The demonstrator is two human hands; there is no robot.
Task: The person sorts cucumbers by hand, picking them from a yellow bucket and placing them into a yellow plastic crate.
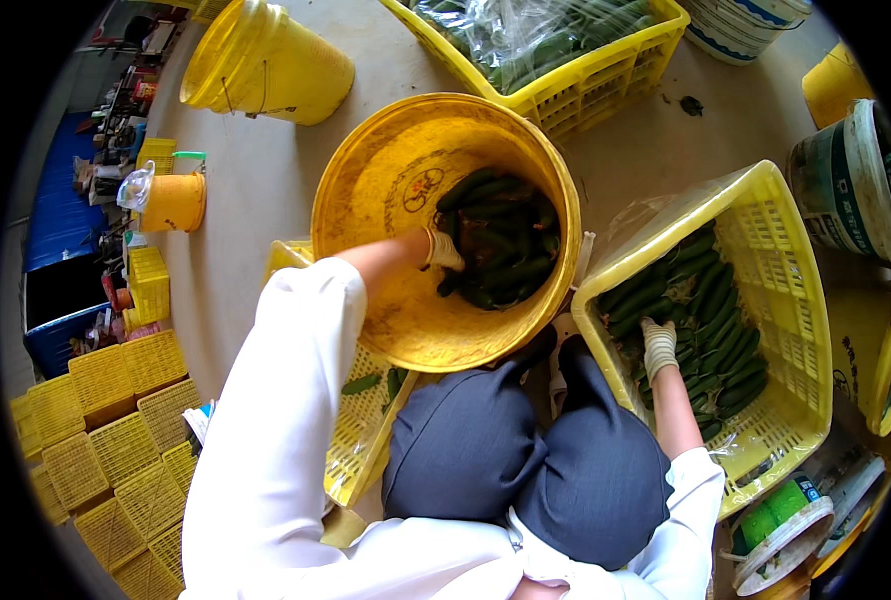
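Note:
My left hand (444,250), in a cream glove, reaches into a large yellow bucket (385,307) in front of my knees. Its fingertips are at the edge of a heap of dark green cucumbers (501,232) in the bottom; whether they grip one is hidden in shadow. On the other side, my right hand (660,346), in a similar glove, is down in a tilted yellow plastic crate (779,262) lined with clear film. Cucumbers (708,337) lie there in rows, and that hand's fingers touch some of them. I cannot tell if it holds one.
Left of my knees sits another yellow crate (344,450) with a few cucumbers (361,385). Ahead are a film-covered crate (588,82) of cucumbers and a yellow bucket (295,71). White buckets (828,180) crowd the right side. Stacked yellow crates (122,450) stand far left.

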